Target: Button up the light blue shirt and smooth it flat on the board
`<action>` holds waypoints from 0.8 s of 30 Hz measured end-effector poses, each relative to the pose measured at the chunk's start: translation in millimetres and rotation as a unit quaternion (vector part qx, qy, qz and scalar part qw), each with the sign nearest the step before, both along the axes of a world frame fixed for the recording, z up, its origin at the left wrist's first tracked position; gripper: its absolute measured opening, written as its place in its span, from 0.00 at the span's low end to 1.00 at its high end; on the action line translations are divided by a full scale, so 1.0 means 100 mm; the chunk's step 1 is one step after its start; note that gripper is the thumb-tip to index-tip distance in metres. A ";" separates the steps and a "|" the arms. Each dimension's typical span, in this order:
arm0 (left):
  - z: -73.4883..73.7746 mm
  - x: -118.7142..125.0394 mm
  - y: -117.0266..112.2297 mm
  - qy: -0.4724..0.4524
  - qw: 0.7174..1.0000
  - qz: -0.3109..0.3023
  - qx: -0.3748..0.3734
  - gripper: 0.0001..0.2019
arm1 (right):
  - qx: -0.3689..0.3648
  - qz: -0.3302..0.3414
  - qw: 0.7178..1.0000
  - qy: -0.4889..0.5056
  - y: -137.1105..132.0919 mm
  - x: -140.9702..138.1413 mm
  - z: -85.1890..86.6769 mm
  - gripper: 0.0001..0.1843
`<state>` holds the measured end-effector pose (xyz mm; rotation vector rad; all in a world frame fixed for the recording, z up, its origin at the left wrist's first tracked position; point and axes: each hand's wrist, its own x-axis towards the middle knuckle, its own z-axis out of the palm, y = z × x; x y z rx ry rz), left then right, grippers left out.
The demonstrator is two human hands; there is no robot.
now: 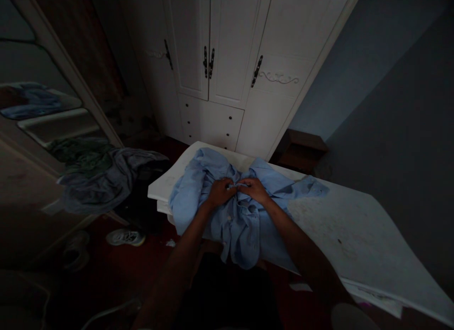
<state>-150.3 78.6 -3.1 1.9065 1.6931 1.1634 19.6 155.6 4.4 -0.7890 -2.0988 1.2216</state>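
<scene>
A light-blue button-up shirt (pixel 248 235) lies crumpled across the left and middle of a white worktop (pixel 329 221), in the centre of the frame, in a dimly lit room. A person's two bare hands meet over it. The left hand (pixel 222 192) and the right hand (pixel 252 188) almost touch, each grip closed in a pinch on a small fold of cloth; the exact place of the fingertips is hard to make out.

The shirt lies directly beneath both hands and spreads out around them, so neither is nearer. Its longer spread runs left to right: a bulky heap at the left, a narrow length reaching towards the right of the frame. Below the hands, the buttoned part drops over the worktop's near edge towards the lower centre. A white wardrobe (pixel 227 51) fills the top.
</scene>
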 end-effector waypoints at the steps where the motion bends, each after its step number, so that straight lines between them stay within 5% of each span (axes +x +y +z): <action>1: 0.00 0.00 0.00 -0.009 1.000 -0.003 0.002 0.04 | -0.024 -0.008 1.000 -0.001 0.01 0.00 0.00 0.11; 6: -0.01 0.00 -0.01 -0.045 0.999 -0.002 0.004 0.05 | -0.164 -0.021 0.986 0.002 0.02 0.03 0.09 0.14; 11: -0.01 0.00 -0.02 -0.048 0.999 -0.009 0.009 0.06 | -0.211 -0.029 0.977 0.017 -0.01 0.05 0.17 0.17; 24: 0.00 0.11 -0.09 0.072 0.993 0.071 0.054 0.12 | -0.151 -0.033 0.987 0.052 -0.04 0.02 0.05 0.23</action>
